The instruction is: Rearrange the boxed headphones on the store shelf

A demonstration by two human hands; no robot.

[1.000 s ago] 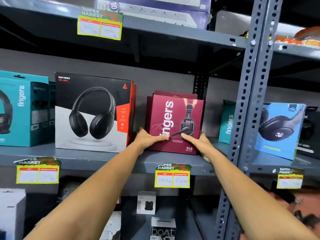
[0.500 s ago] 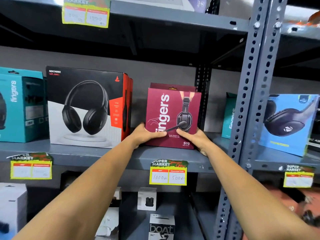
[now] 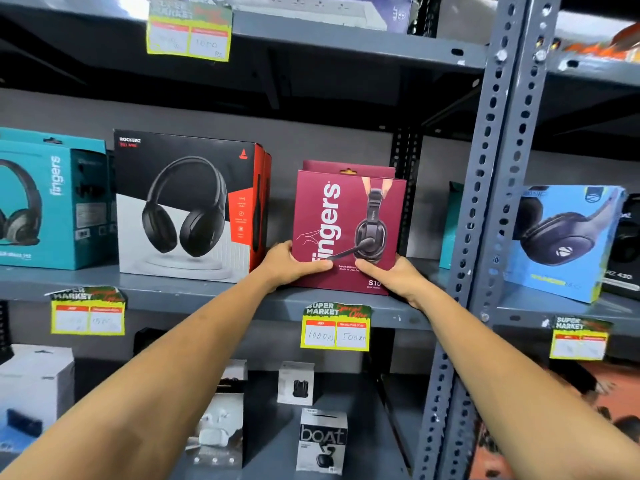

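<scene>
A maroon headphone box (image 3: 346,216) stands upright on the grey shelf (image 3: 194,296), with a second maroon box (image 3: 349,165) just behind it. My left hand (image 3: 294,263) grips its lower left corner, thumb across the front. At the lower right corner, my right hand (image 3: 394,275) holds the box the same way. Left of it stands a black, white and red headphone box (image 3: 187,206), close to my left hand. A teal headphone box (image 3: 52,202) sits at the far left.
A perforated grey upright post (image 3: 485,216) rises just right of my right hand. Beyond it stand a teal box (image 3: 450,223) and a blue headphone box (image 3: 568,240). Yellow price tags (image 3: 335,329) hang on the shelf edge. Small earbud boxes (image 3: 322,439) fill the lower shelf.
Both hands stay on the maroon box's lower corners. The box stands a little more squarely on the shelf; the view has shifted slightly.
</scene>
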